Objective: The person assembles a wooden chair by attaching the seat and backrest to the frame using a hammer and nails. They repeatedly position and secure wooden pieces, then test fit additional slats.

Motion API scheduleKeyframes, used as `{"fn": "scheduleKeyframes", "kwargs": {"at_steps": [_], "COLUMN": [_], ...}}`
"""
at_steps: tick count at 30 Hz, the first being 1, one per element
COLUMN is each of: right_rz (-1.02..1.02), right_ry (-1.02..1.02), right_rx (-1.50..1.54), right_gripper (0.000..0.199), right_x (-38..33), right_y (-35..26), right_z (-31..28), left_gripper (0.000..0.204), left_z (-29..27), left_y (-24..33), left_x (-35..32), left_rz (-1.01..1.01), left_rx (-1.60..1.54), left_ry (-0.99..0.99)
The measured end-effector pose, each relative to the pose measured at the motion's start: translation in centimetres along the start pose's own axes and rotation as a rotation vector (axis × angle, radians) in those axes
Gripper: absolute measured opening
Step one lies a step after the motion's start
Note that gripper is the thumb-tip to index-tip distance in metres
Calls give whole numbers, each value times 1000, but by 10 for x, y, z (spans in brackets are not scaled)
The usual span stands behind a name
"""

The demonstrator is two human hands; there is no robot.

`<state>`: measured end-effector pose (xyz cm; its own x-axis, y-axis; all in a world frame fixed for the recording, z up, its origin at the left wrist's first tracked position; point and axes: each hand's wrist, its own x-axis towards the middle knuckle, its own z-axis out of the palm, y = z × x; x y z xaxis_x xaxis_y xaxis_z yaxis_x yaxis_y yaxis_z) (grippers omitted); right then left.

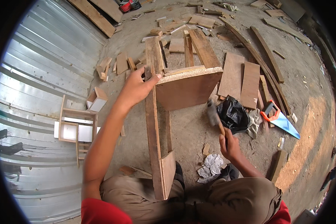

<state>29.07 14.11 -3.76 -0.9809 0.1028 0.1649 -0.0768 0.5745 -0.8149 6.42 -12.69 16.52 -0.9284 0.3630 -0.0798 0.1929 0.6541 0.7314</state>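
Left fingers (pixel 153 80) hold brown wooden frame (pixel 186 89), right fingers (pixel 223 142) grey wood-handled hammer (pixel 214 116); sloppy swing beside left fingers could hurt.

The left hand (pixel 136 89) grips the wooden frame (pixel 188 91) at a corner while the right hand (pixel 230 146) holds a hammer (pixel 214 115) near the black plastic bag (pixel 233 115).
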Motion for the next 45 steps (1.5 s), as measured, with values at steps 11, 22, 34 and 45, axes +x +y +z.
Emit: {"fn": "scheduleKeyframes", "kwargs": {"at_steps": [11, 22, 34, 45], "right_rz": [-466, -1218, -682, -498], "right_ry": [-265, -9, -229, -344], "right_rx": [-470, -864, -753, -601], "right_gripper": [44, 75, 61, 56], "right_x": [32, 310, 246, 212], "right_y": [38, -115, -121, -145], "right_z": [8, -44, -8, 3], "left_gripper": [42, 55, 85, 83], "left_z": [-6, -40, -8, -41], "left_y": [3, -22, -40, -31], "left_x": [27, 66, -4, 2], "left_rz": [-29, -84, -218, -95], "left_rx": [340, 357, -51, -166], "left_ry": [240, 139, 103, -228]}}
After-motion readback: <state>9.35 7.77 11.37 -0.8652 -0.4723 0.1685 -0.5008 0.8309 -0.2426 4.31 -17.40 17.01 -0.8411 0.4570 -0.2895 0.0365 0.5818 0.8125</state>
